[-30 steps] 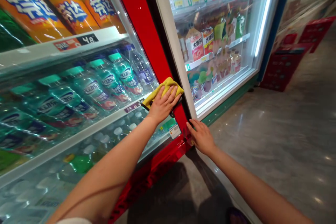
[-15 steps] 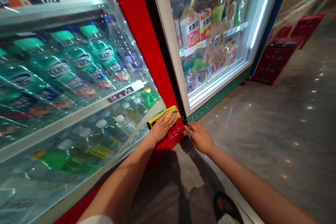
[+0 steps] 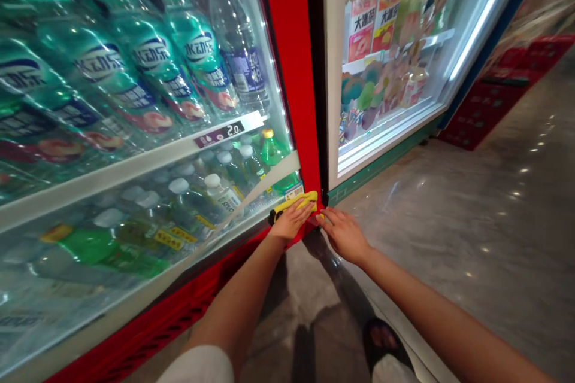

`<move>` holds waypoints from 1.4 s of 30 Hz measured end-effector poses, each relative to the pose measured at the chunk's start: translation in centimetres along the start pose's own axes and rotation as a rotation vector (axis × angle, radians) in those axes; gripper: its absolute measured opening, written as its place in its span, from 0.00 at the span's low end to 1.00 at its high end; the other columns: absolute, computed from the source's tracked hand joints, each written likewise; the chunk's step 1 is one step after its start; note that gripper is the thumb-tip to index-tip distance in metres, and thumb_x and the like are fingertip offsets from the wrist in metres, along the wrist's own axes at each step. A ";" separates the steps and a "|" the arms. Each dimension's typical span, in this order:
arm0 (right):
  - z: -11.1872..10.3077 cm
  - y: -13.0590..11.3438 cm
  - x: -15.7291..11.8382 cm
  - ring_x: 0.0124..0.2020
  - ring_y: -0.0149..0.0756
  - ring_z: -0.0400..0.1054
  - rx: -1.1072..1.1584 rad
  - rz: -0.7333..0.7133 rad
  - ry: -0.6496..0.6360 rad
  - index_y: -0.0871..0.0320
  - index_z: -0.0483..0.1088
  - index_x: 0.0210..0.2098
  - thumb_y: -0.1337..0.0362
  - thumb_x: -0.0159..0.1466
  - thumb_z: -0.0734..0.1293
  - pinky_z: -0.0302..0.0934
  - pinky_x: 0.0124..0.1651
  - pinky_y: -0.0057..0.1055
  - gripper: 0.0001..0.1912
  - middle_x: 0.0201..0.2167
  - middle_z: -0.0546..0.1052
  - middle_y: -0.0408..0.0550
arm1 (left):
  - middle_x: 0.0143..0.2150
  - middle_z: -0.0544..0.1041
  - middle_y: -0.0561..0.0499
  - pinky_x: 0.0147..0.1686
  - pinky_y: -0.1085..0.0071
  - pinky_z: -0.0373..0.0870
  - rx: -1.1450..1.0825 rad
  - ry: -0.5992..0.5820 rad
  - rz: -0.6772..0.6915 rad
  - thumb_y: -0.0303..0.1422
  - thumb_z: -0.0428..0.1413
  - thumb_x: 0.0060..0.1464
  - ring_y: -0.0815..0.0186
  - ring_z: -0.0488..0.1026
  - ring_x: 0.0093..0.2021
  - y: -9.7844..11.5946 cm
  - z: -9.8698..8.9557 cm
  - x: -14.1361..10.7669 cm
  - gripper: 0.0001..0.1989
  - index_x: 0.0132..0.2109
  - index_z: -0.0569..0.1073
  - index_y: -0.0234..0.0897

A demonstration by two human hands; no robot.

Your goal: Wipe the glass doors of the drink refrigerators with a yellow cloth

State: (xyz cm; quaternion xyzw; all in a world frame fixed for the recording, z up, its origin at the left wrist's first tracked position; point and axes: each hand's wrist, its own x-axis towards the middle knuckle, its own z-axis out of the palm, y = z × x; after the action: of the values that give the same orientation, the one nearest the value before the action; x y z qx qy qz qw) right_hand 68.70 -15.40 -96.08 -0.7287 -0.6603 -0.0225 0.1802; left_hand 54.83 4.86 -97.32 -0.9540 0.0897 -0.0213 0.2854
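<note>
My left hand [image 3: 294,219] lies over a folded yellow cloth [image 3: 308,198] with a dark edge, pressing it to the lower right corner of a red-framed drinks fridge [image 3: 294,66]. Its fingers point up and to the right along the cloth. Just right of it, my right hand [image 3: 344,232] has its fingers reaching to the fridge's red corner, close to the left fingertips. These fingers are partly spread, with nothing visible in them. Whether they touch the frame I cannot tell. Behind the glass, by the cloth, lies a green bottle [image 3: 272,149].
Several teal-capped bottles [image 3: 197,48] fill the shelf above. A second lit fridge [image 3: 335,72] stands close on the right, beyond a dark gap. Red boxes [image 3: 476,111] sit farther right on the shiny grey floor [image 3: 449,221]. My sandalled foot [image 3: 384,341] is below.
The view has shifted, so the fridges sit farther right and the price strip above has left the picture. My left hand remains on the cloth at the corner, with my right hand close beside it.
</note>
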 end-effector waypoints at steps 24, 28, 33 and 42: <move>3.8 -21.9 4.6 0.59 0.48 0.66 0.139 -0.406 -0.193 0.61 0.66 0.65 0.72 0.67 0.59 0.62 0.60 0.46 0.27 0.61 0.72 0.61 | 0.66 0.71 0.61 0.67 0.71 0.63 -0.153 -0.081 -0.221 0.14 0.43 0.53 0.71 0.66 0.67 4.8 -6.0 -32.5 0.35 0.60 0.74 0.50; 3.7 -26.9 5.7 0.59 0.49 0.66 0.138 -0.545 -0.219 0.61 0.67 0.64 0.72 0.68 0.59 0.63 0.59 0.46 0.26 0.61 0.72 0.61 | 0.67 0.70 0.61 0.69 0.72 0.61 -0.198 -0.118 -0.276 0.14 0.42 0.52 0.74 0.64 0.68 5.4 -7.3 -40.5 0.38 0.63 0.70 0.50; 3.2 -32.9 7.8 0.58 0.47 0.68 0.109 -0.684 -0.266 0.60 0.68 0.64 0.70 0.69 0.59 0.63 0.57 0.44 0.24 0.60 0.73 0.61 | 0.69 0.67 0.61 0.71 0.75 0.55 -0.288 -0.178 -0.379 0.16 0.43 0.55 0.76 0.61 0.70 6.4 -8.9 -50.6 0.38 0.68 0.65 0.50; 3.2 -45.8 7.6 0.47 0.40 0.72 0.126 -1.003 -0.331 0.58 0.68 0.63 0.67 0.72 0.57 0.64 0.50 0.36 0.22 0.51 0.79 0.58 | 0.62 0.76 0.51 0.72 0.68 0.49 -0.436 -0.179 -0.670 0.24 0.43 0.66 0.70 0.69 0.65 8.7 -13.7 -67.9 0.25 0.66 0.69 0.42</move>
State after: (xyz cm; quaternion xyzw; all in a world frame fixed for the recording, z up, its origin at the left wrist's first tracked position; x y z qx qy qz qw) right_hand 24.51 -4.35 -86.36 -0.3047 -0.9474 0.0492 0.0842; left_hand -14.54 2.70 -89.92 -0.9666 -0.2489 -0.0104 0.0604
